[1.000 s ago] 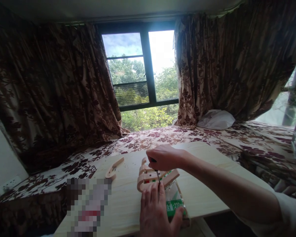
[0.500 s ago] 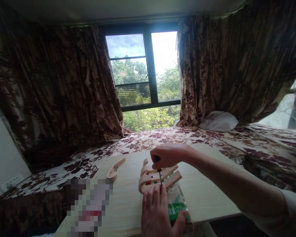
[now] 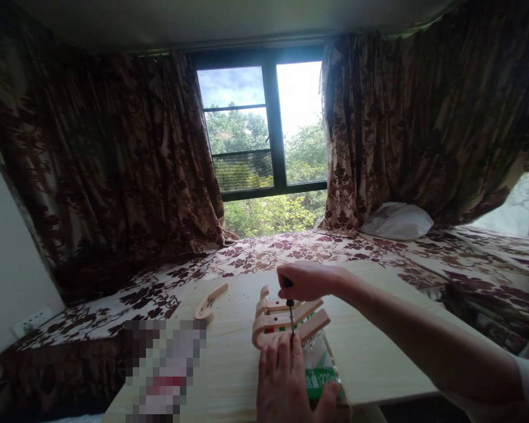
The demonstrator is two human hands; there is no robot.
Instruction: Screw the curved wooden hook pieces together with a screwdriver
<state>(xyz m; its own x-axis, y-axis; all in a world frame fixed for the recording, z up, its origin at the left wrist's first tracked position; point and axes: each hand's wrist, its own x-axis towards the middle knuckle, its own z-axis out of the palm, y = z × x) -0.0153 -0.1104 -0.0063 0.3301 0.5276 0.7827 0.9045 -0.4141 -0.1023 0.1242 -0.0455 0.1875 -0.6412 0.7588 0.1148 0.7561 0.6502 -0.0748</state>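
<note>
My right hand is wrapped round the dark handle of a screwdriver, whose shaft points down at the nearest curved wooden piece. My left hand lies with its fingers over the near edge of that piece, the fingertips beside the screwdriver's tip. Several curved wooden pieces sit side by side, joined or touching, on top of a green and clear package. The screwdriver's tip is hidden at my left fingers.
Another curved wooden piece lies at the left of the light wooden board, with small dark bits near it. A blurred-out item is at the board's left edge. Behind are a patterned cloth, a white bag, curtains and a window.
The whole view has shifted slightly, so things appear a little further right and lower. My right hand still grips the screwdriver and my left hand stays on the wood.
</note>
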